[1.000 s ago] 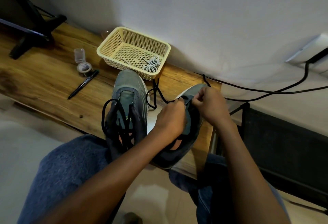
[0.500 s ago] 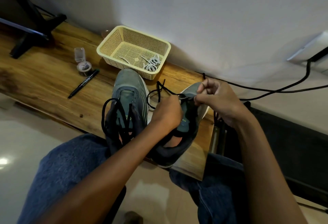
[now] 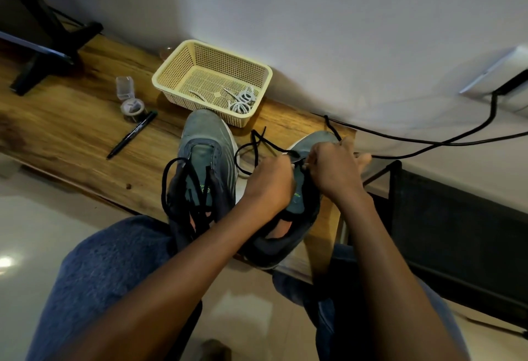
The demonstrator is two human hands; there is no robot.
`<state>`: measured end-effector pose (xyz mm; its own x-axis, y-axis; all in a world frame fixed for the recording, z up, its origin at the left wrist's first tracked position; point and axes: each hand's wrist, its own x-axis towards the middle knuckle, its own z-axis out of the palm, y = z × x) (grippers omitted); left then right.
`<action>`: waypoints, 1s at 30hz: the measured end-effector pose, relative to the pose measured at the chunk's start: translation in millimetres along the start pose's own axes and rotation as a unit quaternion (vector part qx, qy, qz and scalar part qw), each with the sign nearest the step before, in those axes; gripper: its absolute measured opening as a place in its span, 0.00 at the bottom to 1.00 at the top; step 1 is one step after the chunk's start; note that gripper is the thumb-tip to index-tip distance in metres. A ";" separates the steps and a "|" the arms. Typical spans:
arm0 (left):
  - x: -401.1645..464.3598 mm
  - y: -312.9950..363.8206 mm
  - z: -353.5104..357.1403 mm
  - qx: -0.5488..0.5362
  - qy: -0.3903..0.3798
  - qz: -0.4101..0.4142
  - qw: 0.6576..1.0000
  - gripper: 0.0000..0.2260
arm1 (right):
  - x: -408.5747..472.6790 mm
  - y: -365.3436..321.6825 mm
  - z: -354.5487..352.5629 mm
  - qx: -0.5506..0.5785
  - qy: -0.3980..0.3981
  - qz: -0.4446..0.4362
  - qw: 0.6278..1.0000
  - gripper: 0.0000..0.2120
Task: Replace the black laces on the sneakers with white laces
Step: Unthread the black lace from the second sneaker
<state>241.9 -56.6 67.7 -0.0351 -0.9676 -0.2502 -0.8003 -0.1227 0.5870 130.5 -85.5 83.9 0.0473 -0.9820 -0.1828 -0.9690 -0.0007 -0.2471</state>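
Two grey-green sneakers stand on a wooden desk [image 3: 71,129]. The left sneaker [image 3: 204,143] has its black laces [image 3: 174,186] loosened and looped over its opening. On the right sneaker [image 3: 308,143], my left hand [image 3: 268,183] grips the upper near the tongue. My right hand [image 3: 334,169] pinches the black lace [image 3: 257,143] at the eyelets near the toe; its loose end trails left toward the basket. White laces [image 3: 243,100] lie bundled in a cream plastic basket [image 3: 177,75] behind the sneakers.
A black pen [image 3: 131,135] and a small clear jar [image 3: 131,106] with an open lid lie left of the basket. A black stand [image 3: 48,46] occupies the desk's far left. Black cables [image 3: 428,140] run along the wall at right. My knees sit below the desk edge.
My right hand has drawn back in from the right to the sneaker's eyelets, beside my left hand. More black lace lies loose left of the right sneaker.
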 end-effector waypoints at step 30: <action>-0.7 -0.7 -8.3 0.010 -0.004 -0.009 1.000 0.10 | -11.4 8.4 -26.1 0.250 -0.193 -0.115 0.942 0.05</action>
<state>247.5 -57.6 73.9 -0.0251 -0.9632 -0.2675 -0.8131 -0.1360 0.5660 115.5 -79.3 108.7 0.4193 -0.8251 -0.3786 -0.6923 -0.0209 -0.7213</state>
